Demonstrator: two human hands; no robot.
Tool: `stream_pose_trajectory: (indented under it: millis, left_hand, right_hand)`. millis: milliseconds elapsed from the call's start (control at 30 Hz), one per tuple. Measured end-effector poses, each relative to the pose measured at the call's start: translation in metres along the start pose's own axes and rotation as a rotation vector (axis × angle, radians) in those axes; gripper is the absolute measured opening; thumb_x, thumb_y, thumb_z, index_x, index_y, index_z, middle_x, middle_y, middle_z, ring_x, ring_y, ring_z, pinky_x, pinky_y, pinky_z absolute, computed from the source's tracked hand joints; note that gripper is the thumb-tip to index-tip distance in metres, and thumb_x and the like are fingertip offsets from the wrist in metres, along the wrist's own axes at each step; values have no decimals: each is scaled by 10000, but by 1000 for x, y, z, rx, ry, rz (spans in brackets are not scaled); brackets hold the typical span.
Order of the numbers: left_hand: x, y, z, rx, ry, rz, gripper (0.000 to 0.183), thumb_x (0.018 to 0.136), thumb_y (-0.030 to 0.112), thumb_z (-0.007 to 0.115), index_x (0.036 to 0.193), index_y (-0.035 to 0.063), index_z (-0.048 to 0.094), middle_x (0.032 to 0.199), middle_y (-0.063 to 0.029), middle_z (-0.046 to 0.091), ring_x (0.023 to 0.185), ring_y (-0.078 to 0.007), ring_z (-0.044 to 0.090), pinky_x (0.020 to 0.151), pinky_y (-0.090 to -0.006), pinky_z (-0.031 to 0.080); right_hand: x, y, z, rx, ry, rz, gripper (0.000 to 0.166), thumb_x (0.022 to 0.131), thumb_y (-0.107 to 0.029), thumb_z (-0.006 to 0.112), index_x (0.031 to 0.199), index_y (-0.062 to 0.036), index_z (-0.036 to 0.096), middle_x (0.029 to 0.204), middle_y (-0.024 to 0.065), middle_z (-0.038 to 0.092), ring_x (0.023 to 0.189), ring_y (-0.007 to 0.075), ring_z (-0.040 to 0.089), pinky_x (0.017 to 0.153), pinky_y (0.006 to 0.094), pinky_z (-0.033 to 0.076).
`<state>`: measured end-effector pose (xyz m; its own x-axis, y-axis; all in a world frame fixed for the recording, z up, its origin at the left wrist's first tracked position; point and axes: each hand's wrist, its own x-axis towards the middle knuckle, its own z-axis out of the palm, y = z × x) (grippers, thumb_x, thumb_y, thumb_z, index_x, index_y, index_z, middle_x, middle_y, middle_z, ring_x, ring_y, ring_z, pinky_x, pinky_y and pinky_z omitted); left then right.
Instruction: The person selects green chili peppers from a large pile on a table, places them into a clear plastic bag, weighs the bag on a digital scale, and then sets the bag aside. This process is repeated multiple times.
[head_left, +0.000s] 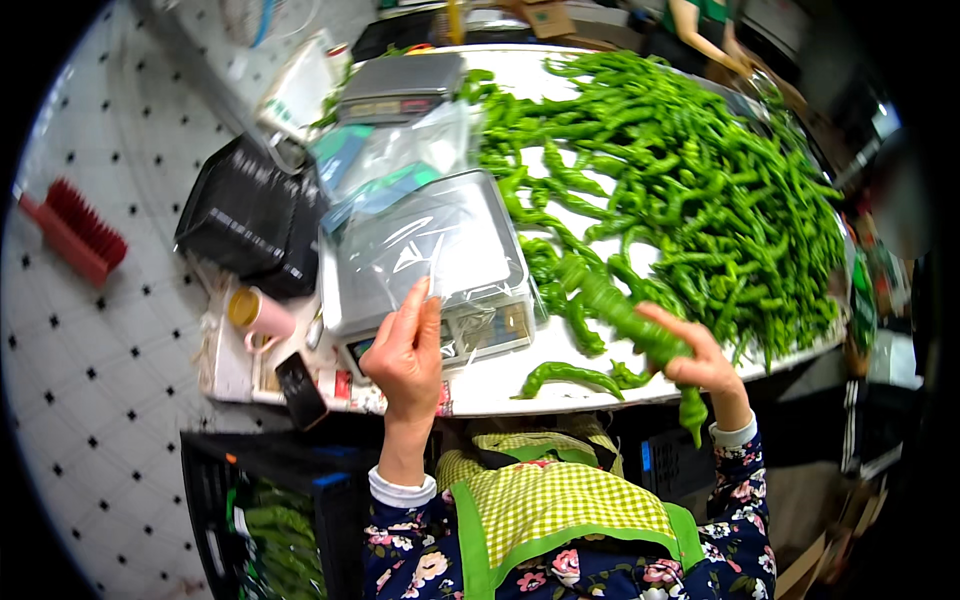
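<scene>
My left hand is over the front of a digital scale, thumb and forefinger pinched on a clear plastic bag that lies across the metal pan. To the right, my right hand grips long green peppers, blurred by motion; how many is unclear. One end points toward the scale, while a pepper tip hangs below the palm. Under that hand, a curved green pepper lies near the table's front edge. A large pile of green peppers spreads over the white table.
Beyond the front scale are bundled plastic bags and a second scale. At left stand a black bin, a pink mug and a phone. A crate holds bagged greens below. Another person's arm is across the table.
</scene>
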<state>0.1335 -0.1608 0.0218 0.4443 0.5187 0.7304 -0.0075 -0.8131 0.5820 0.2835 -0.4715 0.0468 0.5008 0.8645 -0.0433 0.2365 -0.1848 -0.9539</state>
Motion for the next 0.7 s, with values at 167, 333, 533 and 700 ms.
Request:
stream_pose_trajectory:
  millis: [167, 333, 533, 700]
  left_hand:
    - [1, 23, 10, -74, -138, 76, 285, 820, 26, 696, 1105, 42, 685, 588, -86, 486, 480, -149, 441, 470, -284, 387]
    - [-24, 39, 14, -75, -353, 212, 305, 819, -2, 666, 1115, 64, 690, 571, -75, 436, 458, -172, 421, 457, -315, 363]
    - [-51, 50, 26, -230, -453, 276, 277, 830, 25, 662, 1106, 23, 681, 566, -94, 474, 439, -210, 450, 437, -332, 361]
    - [-60, 55, 36, -260, -740, 484, 307, 800, 58, 702, 1105, 95, 698, 579, -79, 524, 441, -236, 496, 438, -338, 387]
  right_hand:
    - [-1, -23, 53, -54, -181, -94, 624, 859, -259, 666, 1406, -82, 426, 1292, 162, 569, 1129, 246, 591, 952, 312, 437]
    - [9, 1, 84, 111, 79, 241, 625, 913, -361, 587, 1449, -133, 360, 1069, 91, 638, 881, 173, 623, 791, 290, 496]
    - [24, 15, 124, -11, 291, 1, 682, 921, -296, 555, 1492, -110, 231, 1053, 165, 633, 833, 235, 634, 778, 336, 500]
    - [59, 40, 122, -361, 599, 62, 741, 863, -368, 617, 1490, -242, 241, 905, 195, 525, 755, 348, 590, 647, 449, 472]
